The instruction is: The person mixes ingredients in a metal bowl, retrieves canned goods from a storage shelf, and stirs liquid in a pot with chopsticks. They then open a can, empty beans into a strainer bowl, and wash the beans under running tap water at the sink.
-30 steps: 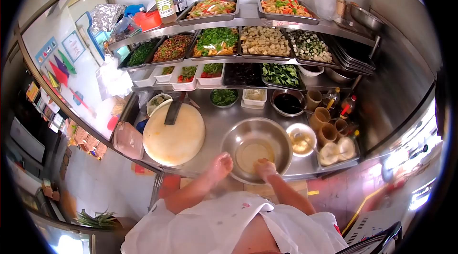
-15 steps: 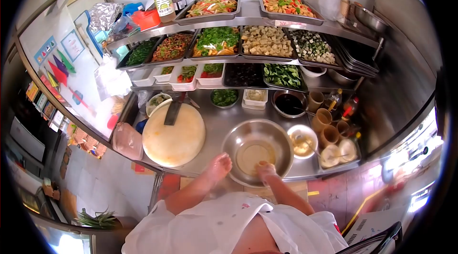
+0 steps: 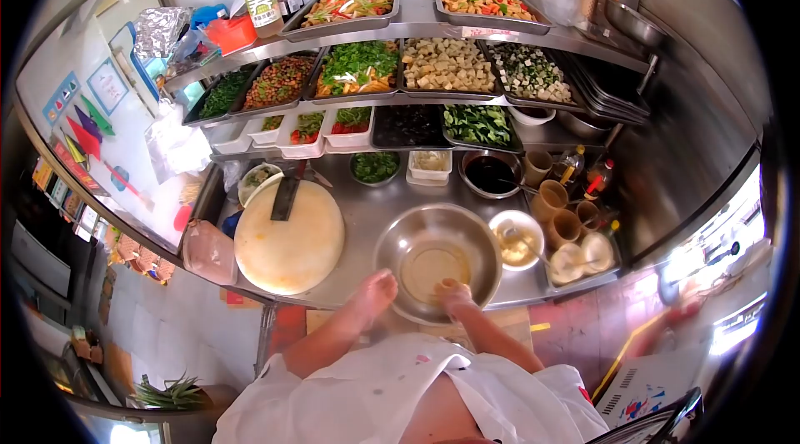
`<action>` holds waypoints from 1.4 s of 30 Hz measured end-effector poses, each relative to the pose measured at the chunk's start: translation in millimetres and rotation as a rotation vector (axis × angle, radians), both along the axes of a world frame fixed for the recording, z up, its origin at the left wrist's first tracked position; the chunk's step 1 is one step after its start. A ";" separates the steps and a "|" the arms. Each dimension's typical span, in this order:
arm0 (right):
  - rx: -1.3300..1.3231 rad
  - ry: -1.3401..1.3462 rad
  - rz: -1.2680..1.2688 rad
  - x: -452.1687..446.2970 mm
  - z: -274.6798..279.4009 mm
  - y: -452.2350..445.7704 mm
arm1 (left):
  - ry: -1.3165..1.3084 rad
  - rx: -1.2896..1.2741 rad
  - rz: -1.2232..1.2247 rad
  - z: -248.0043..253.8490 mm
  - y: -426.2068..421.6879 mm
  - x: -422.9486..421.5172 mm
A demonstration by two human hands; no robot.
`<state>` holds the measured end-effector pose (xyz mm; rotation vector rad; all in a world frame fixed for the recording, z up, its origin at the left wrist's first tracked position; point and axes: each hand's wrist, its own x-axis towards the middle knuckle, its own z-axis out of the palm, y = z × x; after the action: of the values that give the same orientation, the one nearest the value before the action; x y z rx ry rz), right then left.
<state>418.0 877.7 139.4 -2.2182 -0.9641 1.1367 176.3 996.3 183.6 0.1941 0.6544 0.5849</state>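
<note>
A wide steel bowl (image 3: pixel 398 237) stands at the front edge of the counter, with a shallow pale yellowish layer in its bottom. My left hand (image 3: pixel 377 290) is at the bowl's left front side, its fingers bent and blurred. My right hand (image 3: pixel 452 292) reaches over the front rim into the bowl, fingers curled down towards the bottom. Whatever it may hold is hidden. Right of the bowl sits a white bowl (image 3: pixel 536 227) with pale yellow paste and a spoon. On the left lies a round pale cutting board (image 3: pixel 292 252) with a cleaver (image 3: pixel 285 197) on it.
Shelves behind hold trays of cut vegetables (image 3: pixel 360 65), tofu cubes (image 3: pixel 448 65) and leafy greens (image 3: pixel 477 125). A bowl of dark liquid (image 3: pixel 490 175), brown cups (image 3: pixel 550 198) and bottles (image 3: pixel 597 180) stand at right. A clear plastic tub (image 3: pixel 210 254) is beside the board.
The camera view has shifted slightly, moving the counter a little left in the picture. Both hands stay at the steel bowl, with the left a little lower beside its rim.
</note>
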 end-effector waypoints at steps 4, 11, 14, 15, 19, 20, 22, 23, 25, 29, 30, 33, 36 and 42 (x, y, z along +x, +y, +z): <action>0.050 -0.117 0.159 5.4 -10.3 -3.5 | -0.074 -0.035 0.005 -8.9 5.6 0.9; 0.215 -0.023 -0.310 -6.1 25.4 11.1 | -0.011 0.004 -0.018 22.1 3.4 5.5; 0.304 0.229 -0.525 -2.5 30.1 19.4 | 0.189 0.044 -0.019 17.5 3.0 9.4; 0.302 0.271 -0.546 -2.2 38.4 20.5 | 0.172 0.080 -0.058 16.7 3.4 11.6; 0.306 0.294 -0.571 -9.8 93.7 10.9 | 0.134 0.206 -0.209 54.5 -3.1 21.1; 0.307 0.262 -0.562 -11.2 97.9 8.6 | 0.132 0.231 -0.246 66.0 -5.5 24.8; 0.389 0.297 -0.584 -14.1 104.2 4.1 | 0.178 0.227 -0.241 59.1 -2.7 32.3; 0.430 0.314 -0.595 -14.4 105.5 2.1 | 0.200 0.226 -0.238 54.6 -1.2 36.4; 0.509 0.359 -0.589 -10.0 79.1 1.1 | 0.172 0.250 -0.266 47.5 0.6 43.8; 0.592 0.338 -0.507 -10.5 78.1 -2.0 | 0.126 0.175 -0.250 10.1 10.7 54.6; 0.568 0.307 -0.488 -12.5 83.9 -3.2 | 0.163 0.159 -0.227 1.9 13.1 58.2; 0.496 0.213 -0.435 -20.7 118.1 -10.2 | 0.279 0.123 -0.168 -0.8 9.0 73.6; 0.469 0.156 -0.382 -21.3 120.5 -10.4 | 0.384 0.135 -0.138 11.3 5.4 86.5; 0.543 0.166 -0.258 -24.0 125.3 -14.6 | 0.513 0.218 -0.157 17.1 9.3 108.3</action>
<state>394.0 863.1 264.7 -1.7211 -0.7748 0.8071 284.6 1005.7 200.6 0.6076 1.0600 0.4542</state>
